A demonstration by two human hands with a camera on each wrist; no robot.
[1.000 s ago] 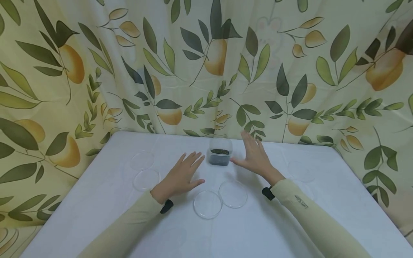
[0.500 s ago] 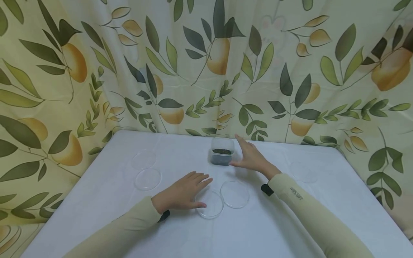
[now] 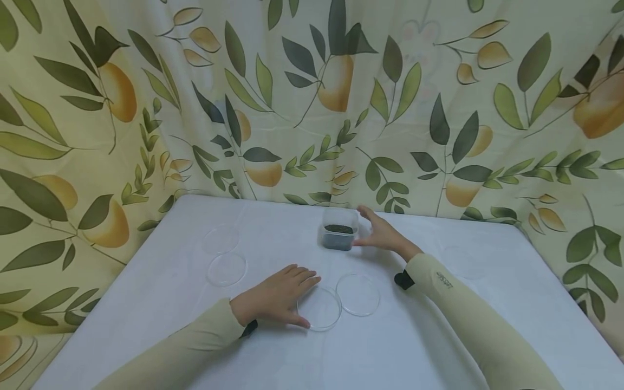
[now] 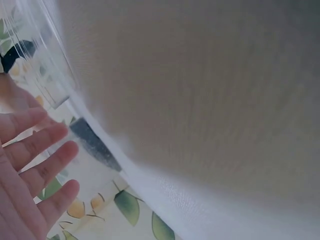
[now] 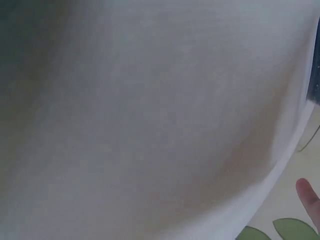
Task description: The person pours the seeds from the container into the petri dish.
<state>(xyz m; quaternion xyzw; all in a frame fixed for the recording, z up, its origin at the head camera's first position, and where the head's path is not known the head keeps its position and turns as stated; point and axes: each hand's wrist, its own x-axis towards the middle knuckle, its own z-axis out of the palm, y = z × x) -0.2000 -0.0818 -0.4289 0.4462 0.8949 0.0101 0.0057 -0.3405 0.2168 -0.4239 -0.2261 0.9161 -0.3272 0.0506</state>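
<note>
Two clear round dishes lie side by side in the head view, a left one (image 3: pixel 323 310) and a right one (image 3: pixel 358 295). My left hand (image 3: pixel 277 296) spans the left dish's near-left side, thumb at its lower rim and fingers extended over its upper edge. In the left wrist view its fingers (image 4: pixel 52 162) look straight and spread. Farther back, a clear square tub (image 3: pixel 338 238) holds dark, grainy contents. My right hand (image 3: pixel 387 236) is at the tub's right side, thumb and fingers spread apart. One right fingertip (image 5: pixel 306 192) shows in the right wrist view.
Two more clear dishes, a nearer one (image 3: pixel 227 269) and a farther one (image 3: pixel 221 239), lie at the left. Another faint clear disc (image 3: pixel 463 262) is at the right. A fruit-patterned curtain (image 3: pixel 273 108) hangs behind the white-covered table (image 3: pixel 161 287).
My left hand has come down and right, from left of the tub to the left dish. My right hand has lowered slightly beside the tub. The view has shifted a little.
</note>
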